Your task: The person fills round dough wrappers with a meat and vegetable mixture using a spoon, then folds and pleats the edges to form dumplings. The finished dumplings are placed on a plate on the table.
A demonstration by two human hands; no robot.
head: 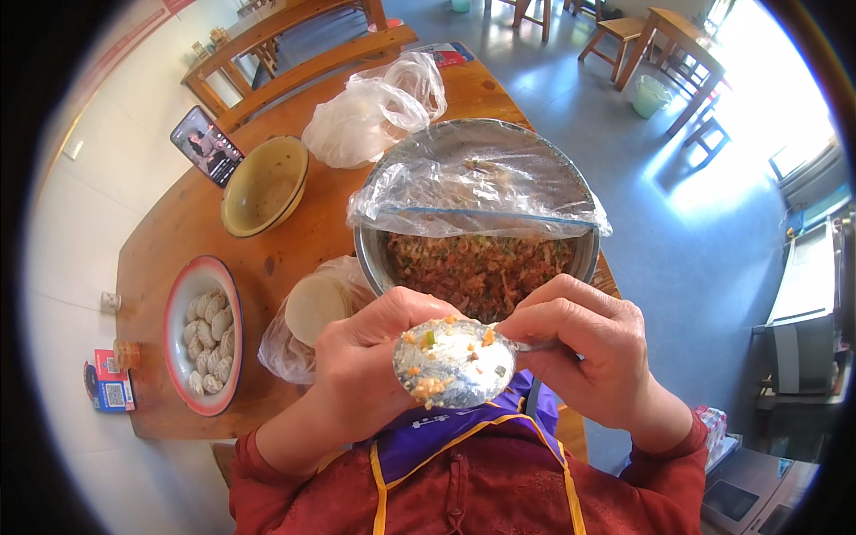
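A metal spoon (pixel 455 364) with bits of filling stuck to its bowl is in front of my chest. My right hand (pixel 578 348) grips its handle. Behind the spoon's left side is my left hand (pixel 371 354), fingers curled; what it holds is hidden. Beyond both hands stands a large metal basin (pixel 374 267) of minced filling (pixel 478 267), its far half covered by clear plastic film (pixel 488 194). Round dough wrappers (pixel 316 309) lie stacked on a plastic bag, left of my left hand. Farther left, a red-rimmed enamel basin (pixel 175 334) holds several pleated dumplings (pixel 212 338).
On the wooden table (pixel 261 267) stand a yellow enamel bowl (pixel 264 187), a phone (pixel 207 146) propped against it, and a white plastic bag (pixel 374 110). Small jars (pixel 126 354) and printed cards (pixel 115 388) sit at the left edge. A wooden bench (pixel 321 70) runs beyond the table.
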